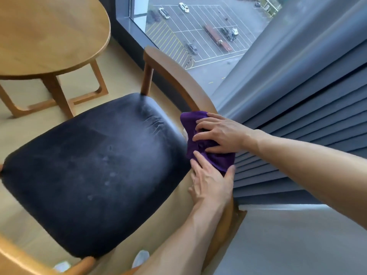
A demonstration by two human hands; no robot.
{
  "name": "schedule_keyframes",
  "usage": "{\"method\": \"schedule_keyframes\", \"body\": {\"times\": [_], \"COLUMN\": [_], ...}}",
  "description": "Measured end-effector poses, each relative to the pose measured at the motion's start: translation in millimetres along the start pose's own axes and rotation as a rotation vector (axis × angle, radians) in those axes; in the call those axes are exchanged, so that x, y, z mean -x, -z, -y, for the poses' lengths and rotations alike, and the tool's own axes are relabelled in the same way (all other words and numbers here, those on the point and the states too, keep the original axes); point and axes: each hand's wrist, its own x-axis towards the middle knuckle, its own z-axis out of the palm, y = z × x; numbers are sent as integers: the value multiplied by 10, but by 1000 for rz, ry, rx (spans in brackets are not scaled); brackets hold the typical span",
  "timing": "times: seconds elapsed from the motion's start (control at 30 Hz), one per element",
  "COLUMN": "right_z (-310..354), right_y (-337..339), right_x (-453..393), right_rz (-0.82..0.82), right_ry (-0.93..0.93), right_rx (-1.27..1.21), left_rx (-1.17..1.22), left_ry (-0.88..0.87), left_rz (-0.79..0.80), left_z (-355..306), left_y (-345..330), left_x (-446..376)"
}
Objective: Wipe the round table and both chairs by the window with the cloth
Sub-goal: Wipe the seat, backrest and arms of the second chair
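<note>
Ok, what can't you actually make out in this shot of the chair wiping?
Head view only:
- Chair backrest under the purple cloth: hidden by the cloth and both hands.
- Round table: cut off by the top and left edges.
- Second chair: not in view.
- Pale objects on the floor: blurred, partly behind the left forearm.

Both hands crowd the chair's curved wooden backrest (pixel 174 76) at the right of centre, the right hand (pixel 220 133) and left hand (pixel 212 183) bunched on the purple cloth (pixel 200 141). Just to their right the grey pleated curtain (pixel 309 120) hangs close against the rail, leaving little room on that side. To the left the dark seat cushion (pixel 89 171) lies open and unobstructed. At upper left the round table (pixel 49 36) stands apart from the chair, with bare floor (pixel 123 70) between them.
</note>
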Motion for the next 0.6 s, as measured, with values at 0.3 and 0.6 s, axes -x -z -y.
{"method": "schedule_keyframes", "body": {"times": [0.3,0.6], "right_z": [-349,-453], "right_y": [92,154], "right_x": [-691,-1187], "right_rz": [-105,-221], "right_ry": [20,-41], "right_rx": [136,190], "left_rx": [-89,4], "left_ry": [145,104], "left_rz": [-24,-69], "left_z": [-159,-418], "left_y": [-229,-55], "left_x": [-463,-975]}}
